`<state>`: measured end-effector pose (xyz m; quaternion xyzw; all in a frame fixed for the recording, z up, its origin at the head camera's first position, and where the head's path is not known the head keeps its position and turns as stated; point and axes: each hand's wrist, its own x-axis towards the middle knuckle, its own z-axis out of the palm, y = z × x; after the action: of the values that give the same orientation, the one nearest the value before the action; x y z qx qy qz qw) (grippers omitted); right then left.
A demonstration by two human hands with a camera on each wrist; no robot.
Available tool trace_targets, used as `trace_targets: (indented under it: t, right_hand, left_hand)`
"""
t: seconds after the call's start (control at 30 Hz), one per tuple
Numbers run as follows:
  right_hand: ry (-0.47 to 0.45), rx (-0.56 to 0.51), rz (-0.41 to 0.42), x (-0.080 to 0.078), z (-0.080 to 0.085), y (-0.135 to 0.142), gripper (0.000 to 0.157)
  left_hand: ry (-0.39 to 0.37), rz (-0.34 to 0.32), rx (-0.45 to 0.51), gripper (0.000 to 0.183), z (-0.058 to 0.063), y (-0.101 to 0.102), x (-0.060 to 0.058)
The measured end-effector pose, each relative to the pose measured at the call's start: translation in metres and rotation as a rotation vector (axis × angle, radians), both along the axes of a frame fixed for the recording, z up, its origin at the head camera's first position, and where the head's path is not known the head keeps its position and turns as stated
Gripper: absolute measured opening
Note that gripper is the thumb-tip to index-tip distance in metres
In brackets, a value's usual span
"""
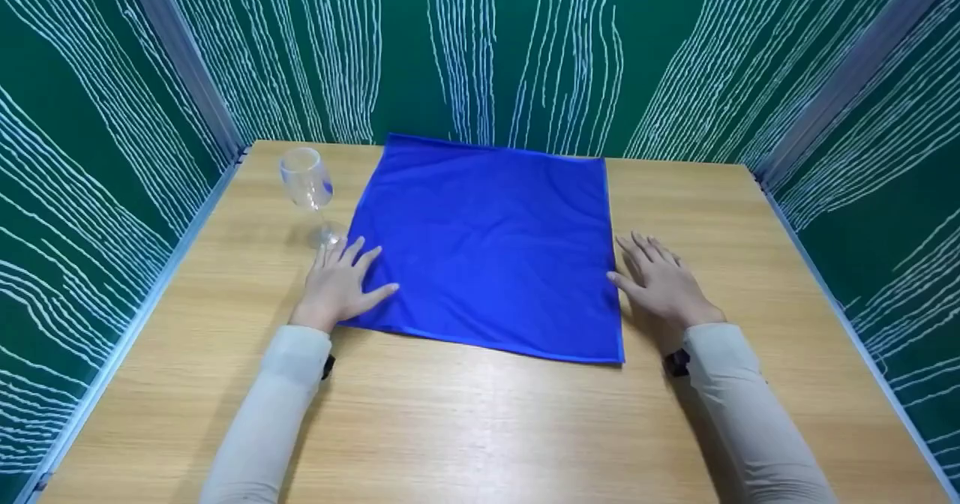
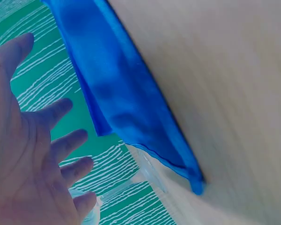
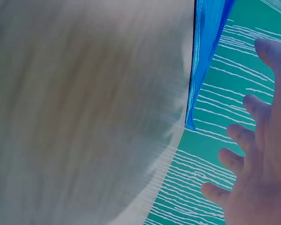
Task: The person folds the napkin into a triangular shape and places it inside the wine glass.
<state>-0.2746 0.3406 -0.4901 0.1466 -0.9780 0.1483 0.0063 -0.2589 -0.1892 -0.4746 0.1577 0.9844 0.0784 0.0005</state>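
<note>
A blue cloth lies spread out on the wooden table, with slight wrinkles across it. My left hand hovers over its left edge, fingers spread and holding nothing; the left wrist view shows the palm and the cloth apart from it. At the right edge of the cloth is my right hand, its fingers straight and its thumb tip overlapping the hem in the head view. A clear stemmed wine glass stands upright just beyond my left fingertips, its base partly behind them.
The light wooden table is bounded by green panels with white wavy lines at the back and both sides. Grey posts rise at the back corners. A dark band shows at my right cuff.
</note>
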Motion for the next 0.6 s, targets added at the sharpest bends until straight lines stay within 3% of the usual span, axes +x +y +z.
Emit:
trace_targets:
  t: [0.37, 0.6]
  right_hand:
    - [-0.038, -0.054, 0.047, 0.002, -0.001, -0.012, 0.079]
    - [-0.048, -0.063, 0.078, 0.004, -0.001, -0.019, 0.080]
  left_hand:
    - [-0.082, -0.076, 0.009, 0.074, -0.006, -0.009, 0.018]
    - [-0.224, -0.029, 0.065, 0.074, -0.010, -0.011, 0.023]
